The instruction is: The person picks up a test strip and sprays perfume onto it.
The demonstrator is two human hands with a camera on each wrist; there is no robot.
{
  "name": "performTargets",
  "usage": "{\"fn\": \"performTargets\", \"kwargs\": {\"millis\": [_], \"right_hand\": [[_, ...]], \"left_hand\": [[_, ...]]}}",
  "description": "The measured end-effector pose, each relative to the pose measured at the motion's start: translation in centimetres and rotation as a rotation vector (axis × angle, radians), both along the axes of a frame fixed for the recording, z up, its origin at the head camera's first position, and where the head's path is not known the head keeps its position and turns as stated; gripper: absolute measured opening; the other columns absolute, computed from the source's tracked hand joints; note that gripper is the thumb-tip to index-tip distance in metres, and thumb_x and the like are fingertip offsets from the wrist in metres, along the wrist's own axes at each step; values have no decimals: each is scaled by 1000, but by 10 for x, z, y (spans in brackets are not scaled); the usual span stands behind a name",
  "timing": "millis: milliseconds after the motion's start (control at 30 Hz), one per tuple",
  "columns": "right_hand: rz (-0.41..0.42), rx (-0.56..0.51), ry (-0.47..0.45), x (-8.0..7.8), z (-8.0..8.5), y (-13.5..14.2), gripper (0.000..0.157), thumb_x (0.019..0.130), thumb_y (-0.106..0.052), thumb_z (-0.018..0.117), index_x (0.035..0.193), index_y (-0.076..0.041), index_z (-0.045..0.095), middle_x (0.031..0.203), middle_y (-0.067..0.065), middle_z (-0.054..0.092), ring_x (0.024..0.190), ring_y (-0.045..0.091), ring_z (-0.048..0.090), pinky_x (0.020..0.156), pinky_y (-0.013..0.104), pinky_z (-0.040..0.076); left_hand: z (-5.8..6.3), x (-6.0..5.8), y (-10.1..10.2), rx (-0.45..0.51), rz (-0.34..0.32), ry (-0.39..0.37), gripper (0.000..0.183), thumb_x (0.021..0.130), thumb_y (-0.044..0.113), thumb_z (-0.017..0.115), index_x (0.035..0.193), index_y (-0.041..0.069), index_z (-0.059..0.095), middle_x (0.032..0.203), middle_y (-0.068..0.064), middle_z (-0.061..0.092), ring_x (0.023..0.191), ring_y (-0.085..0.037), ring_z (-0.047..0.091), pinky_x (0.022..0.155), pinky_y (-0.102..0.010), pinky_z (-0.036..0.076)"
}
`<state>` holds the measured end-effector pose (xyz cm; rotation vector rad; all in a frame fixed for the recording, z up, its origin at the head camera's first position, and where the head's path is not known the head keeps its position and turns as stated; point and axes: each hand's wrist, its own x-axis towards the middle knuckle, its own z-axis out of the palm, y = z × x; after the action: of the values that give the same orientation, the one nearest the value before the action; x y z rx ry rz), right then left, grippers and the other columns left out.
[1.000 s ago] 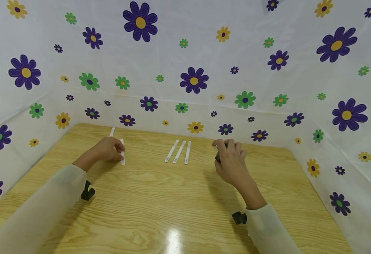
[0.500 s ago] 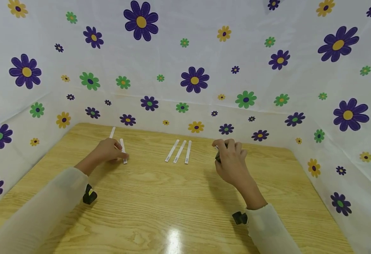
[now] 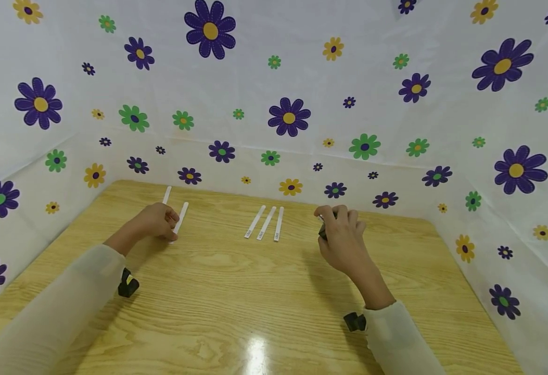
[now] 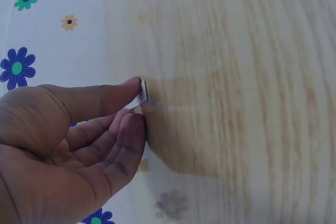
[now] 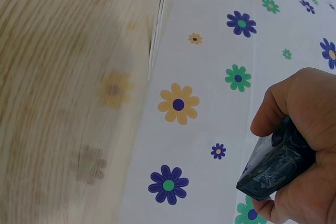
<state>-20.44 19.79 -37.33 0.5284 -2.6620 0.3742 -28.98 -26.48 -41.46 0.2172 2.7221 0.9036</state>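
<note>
In the head view my left hand [image 3: 149,221] is at the left of the wooden table, pinching the near end of a narrow white paper strip [image 3: 182,213]. The left wrist view shows that strip's printed end [image 4: 141,96] between thumb and fingers. Another white strip [image 3: 167,194] lies just behind, partly hidden by the hand. My right hand [image 3: 344,239] is raised at the right, gripping a dark, glossy, angular block [image 5: 278,163] whose kind I cannot tell. Its fingers curl round the block and cover much of it.
Three white strips lie side by side mid-table: a left one [image 3: 255,222], a middle one [image 3: 266,223] and a right one [image 3: 278,224]. White flower-printed cloth [image 3: 236,99] stands round the back and sides of the wooden table [image 3: 236,291].
The strip at my left hand has swung round, its far end tipping right and its near end moving left with the hand. My right hand keeps its place with the dark block.
</note>
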Motion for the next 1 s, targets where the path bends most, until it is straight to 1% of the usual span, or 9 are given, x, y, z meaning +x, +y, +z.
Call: {"fn": "performTargets", "kwargs": {"millis": [133, 267, 567, 800, 1000], "right_hand": [[0, -1, -1, 0, 0, 0, 50, 86, 0, 67, 128, -18, 47, 123, 26, 49, 104, 47, 43, 77, 57, 36], [2, -1, -3, 0, 0, 1, 50, 86, 0, 67, 128, -18, 47, 123, 26, 50, 104, 47, 43, 77, 57, 36], [4, -5, 1, 1, 1, 0, 50, 86, 0, 67, 128, -18, 48, 123, 26, 50, 103, 46, 43, 77, 56, 36], [5, -3, 3, 1, 1, -1, 49, 86, 0, 67, 128, -18, 48, 122, 25, 50, 102, 45, 43, 76, 56, 36], [4, 0, 6, 1, 1, -2, 49, 85, 0, 67, 128, -18, 49, 122, 25, 51, 102, 45, 43, 76, 55, 36]], "left_hand": [[0, -2, -1, 24, 3, -28, 54, 77, 1, 87, 122, -12, 60, 103, -15, 65, 94, -27, 59, 77, -29, 53], [1, -2, -2, 41, -3, -38, 56, 76, -1, 87, 123, -13, 59, 103, -16, 65, 94, -27, 60, 77, -29, 54], [4, 2, -1, 144, 22, -89, 59, 76, -7, 83, 127, -16, 55, 107, -20, 62, 92, -26, 60, 72, -29, 59], [6, 3, 0, 140, 21, -103, 58, 77, -6, 83, 127, -15, 55, 107, -19, 61, 91, -25, 59, 72, -28, 58], [5, 4, 0, 155, 28, -123, 58, 79, -7, 81, 129, -15, 54, 110, -21, 61, 89, -23, 61, 73, -29, 59]]}}
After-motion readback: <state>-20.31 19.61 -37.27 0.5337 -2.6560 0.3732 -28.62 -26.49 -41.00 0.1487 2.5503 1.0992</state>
